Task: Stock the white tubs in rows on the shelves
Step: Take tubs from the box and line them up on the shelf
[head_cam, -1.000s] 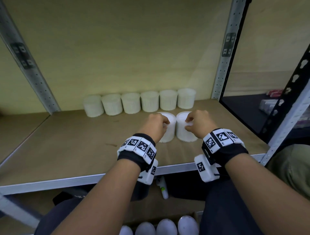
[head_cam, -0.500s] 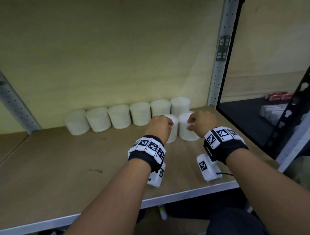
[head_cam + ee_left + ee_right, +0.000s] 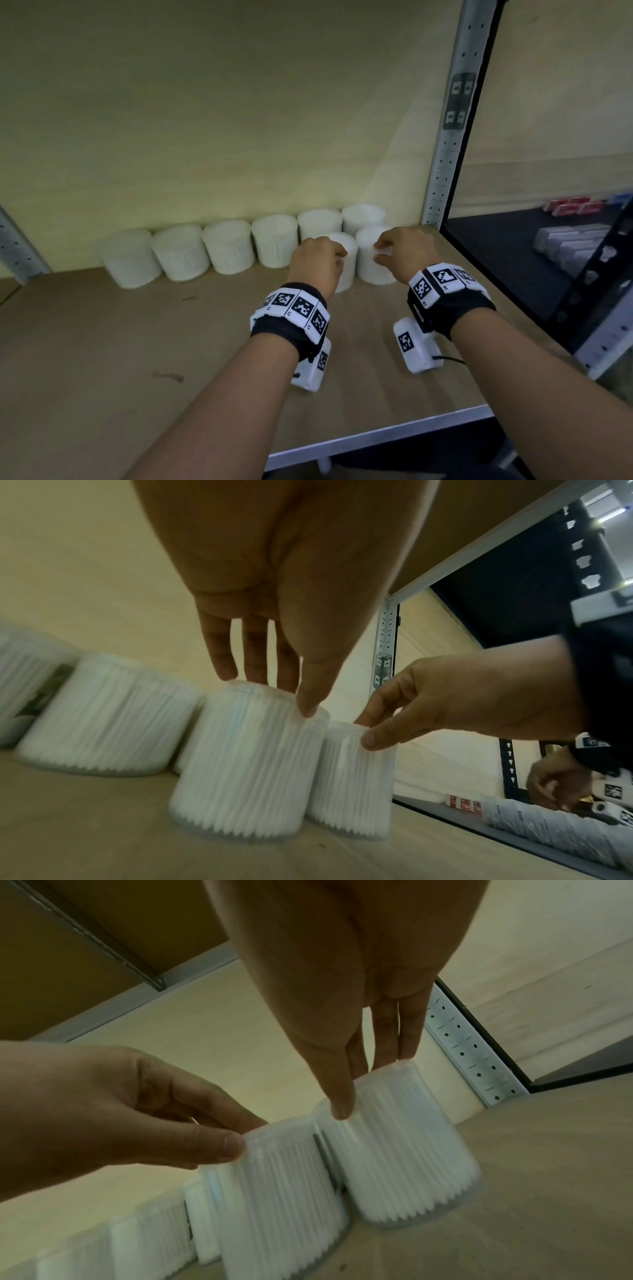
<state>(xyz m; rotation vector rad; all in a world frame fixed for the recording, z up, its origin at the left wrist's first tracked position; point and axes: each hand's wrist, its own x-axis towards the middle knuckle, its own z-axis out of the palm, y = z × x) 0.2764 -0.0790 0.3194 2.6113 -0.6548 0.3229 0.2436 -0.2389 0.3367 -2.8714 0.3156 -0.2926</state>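
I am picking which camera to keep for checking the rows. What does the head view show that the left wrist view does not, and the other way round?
Only the head view shows the whole back row of six tubs along the wall and the shelf's front edge. Only the left wrist view shows the left hand's fingertips gripping the top rim of the left tub and the ribbed sides. Both show the right hand on the right tub, the two tubs standing side by side on the shelf.
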